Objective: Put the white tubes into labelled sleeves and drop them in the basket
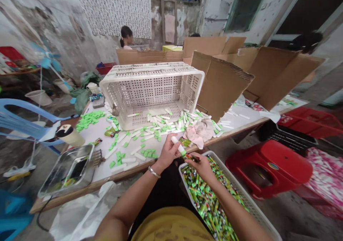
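My left hand (168, 152) is closed round a white glue stick (178, 144) with a green end, held tilted above the table's front edge. At its lower end my right hand (201, 166) pinches a colourful printed label (193, 158), which touches the tube. Part of that label is hidden by my fingers. Just behind my hands lie a small stack of printed labels (185, 141) and a crumpled pink cloth (199, 132). Many plain white glue sticks with green caps (154, 128) are strewn over the table, some spilling from a white plastic crate (150, 94) on its side.
A crate full of labelled glue sticks (206, 194) stands below my right arm. Loose green caps (91, 119) are heaped at left, near a metal tray (88, 169) and a cup (70, 135). Cardboard (222, 87) rises behind. A red stool (270, 166) stands right.
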Demonstrator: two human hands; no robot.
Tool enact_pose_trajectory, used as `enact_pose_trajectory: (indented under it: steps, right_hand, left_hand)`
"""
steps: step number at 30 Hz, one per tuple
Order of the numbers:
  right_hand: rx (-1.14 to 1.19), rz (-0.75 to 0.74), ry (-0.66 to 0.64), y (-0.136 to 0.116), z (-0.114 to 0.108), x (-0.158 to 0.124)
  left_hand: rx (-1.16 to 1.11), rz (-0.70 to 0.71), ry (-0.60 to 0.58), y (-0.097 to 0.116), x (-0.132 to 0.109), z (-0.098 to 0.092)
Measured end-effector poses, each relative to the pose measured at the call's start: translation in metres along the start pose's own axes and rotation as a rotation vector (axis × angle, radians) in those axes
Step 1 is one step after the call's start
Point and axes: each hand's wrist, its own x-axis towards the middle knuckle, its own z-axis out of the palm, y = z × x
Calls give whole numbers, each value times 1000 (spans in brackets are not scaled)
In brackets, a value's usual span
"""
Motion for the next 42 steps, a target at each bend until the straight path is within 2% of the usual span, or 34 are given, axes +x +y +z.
enact_pose_trajectory:
  steps: [3, 7, 12, 16, 18, 23, 29, 35, 38, 42]
  right_hand:
    - [94, 98, -68, 0, -1, 0]
    - [360, 288, -191, -6, -2, -1]
    - [495, 410, -121, -7, 4, -1]
    - [508, 488, -111, -2, 10, -1]
    - [506, 485, -102, -1, 12, 0]
    - [520, 436, -104, 0, 17, 1]
    - [508, 344, -91, 2, 21, 3]
    - [346, 312, -203, -1, 6, 7]
    - [249, 301, -185, 0, 0, 5]
    - [196, 306, -135, 5, -7, -4]
  left_hand:
    - [24, -22, -8, -1, -2, -1]
    - [62, -40, -26, -2, -4, -2]
    - [212, -109, -30, -12, -5, -3]
    - [481, -27, 46, -15, -9, -5]
    - [560, 0, 56, -13, -13, -5]
    - [590, 16, 28, -6, -22, -6]
    - [650, 54, -113, -8, -32, -8]
    - [591, 57, 84, -14, -28, -12]
    - [666, 50, 19, -20, -31, -5]
    - [784, 143, -118, -31, -36, 10]
